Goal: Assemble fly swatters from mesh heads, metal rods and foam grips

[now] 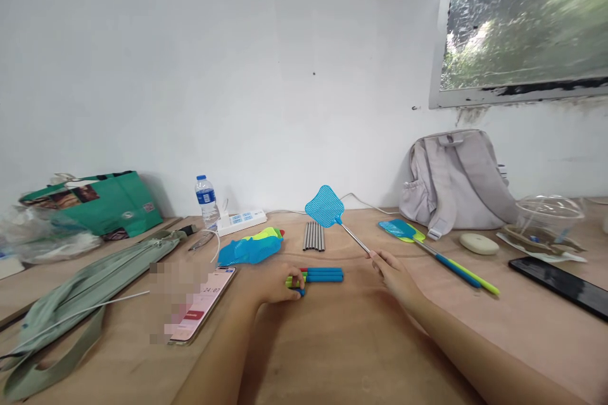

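- Two hands work: right hand (394, 275) pinches blue mesh fly swatter (325, 205) by its metal rod, head raised clear.
- Left hand (278, 283) closes on blue-green plastic handles (323, 274), steadying them on wooden table (342, 342).

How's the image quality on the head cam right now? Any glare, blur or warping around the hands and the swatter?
Head view: soft, even daylight, faint shadows under the left hand and right hand; no glare on the table. The blue swatter is sharp. Wide-angle warping bends the table edges and the window; a pixelated patch covers part of the phone.
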Demonstrator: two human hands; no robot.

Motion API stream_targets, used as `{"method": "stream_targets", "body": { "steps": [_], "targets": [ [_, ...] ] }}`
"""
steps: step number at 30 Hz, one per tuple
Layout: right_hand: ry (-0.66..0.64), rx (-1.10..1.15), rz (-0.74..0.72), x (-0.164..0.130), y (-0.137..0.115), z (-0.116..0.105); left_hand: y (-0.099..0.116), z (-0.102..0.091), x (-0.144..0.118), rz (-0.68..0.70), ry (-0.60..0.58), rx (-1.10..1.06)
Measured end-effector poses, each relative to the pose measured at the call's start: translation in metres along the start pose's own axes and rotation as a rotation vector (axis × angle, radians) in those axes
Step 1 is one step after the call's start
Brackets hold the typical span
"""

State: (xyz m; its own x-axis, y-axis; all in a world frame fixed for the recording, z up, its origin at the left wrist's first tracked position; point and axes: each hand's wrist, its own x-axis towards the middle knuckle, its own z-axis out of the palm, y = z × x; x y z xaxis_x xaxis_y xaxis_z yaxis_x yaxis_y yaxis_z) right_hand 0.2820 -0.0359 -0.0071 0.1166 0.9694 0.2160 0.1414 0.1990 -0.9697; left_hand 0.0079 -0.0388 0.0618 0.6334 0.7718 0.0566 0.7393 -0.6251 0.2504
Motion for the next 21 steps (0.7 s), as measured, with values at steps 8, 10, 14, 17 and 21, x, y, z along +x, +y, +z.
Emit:
{"method": "stream_targets", "body": {
  "steps": [8, 10, 14, 17, 21],
  "targets": [
    [-0.051, 0.113, 0.083, -0.005, -0.007, 0.002, 0.008, 0.001, 0.001, 0.035, -0.056, -0.032],
    [-0.076, 0.17, 0.109, -0.006, -0.008, 0.004, 0.012, 0.003, 0.003, 0.009, -0.079, -0.049],
    [-0.093, 0.328, 0.096, -0.006, -0.009, 0.007, 0.023, 0.017, 0.009, 0.082, -0.039, -0.246],
    [-0.092, 0.391, 0.06, -0.007, -0.013, 0.01, 0.034, 0.029, 0.016, 0.174, 0.004, -0.449],
    [-0.15, 0.446, 0.046, -0.015, -0.021, 0.014, 0.047, 0.042, 0.021, 0.128, 0.097, -0.608]
  ]
}}
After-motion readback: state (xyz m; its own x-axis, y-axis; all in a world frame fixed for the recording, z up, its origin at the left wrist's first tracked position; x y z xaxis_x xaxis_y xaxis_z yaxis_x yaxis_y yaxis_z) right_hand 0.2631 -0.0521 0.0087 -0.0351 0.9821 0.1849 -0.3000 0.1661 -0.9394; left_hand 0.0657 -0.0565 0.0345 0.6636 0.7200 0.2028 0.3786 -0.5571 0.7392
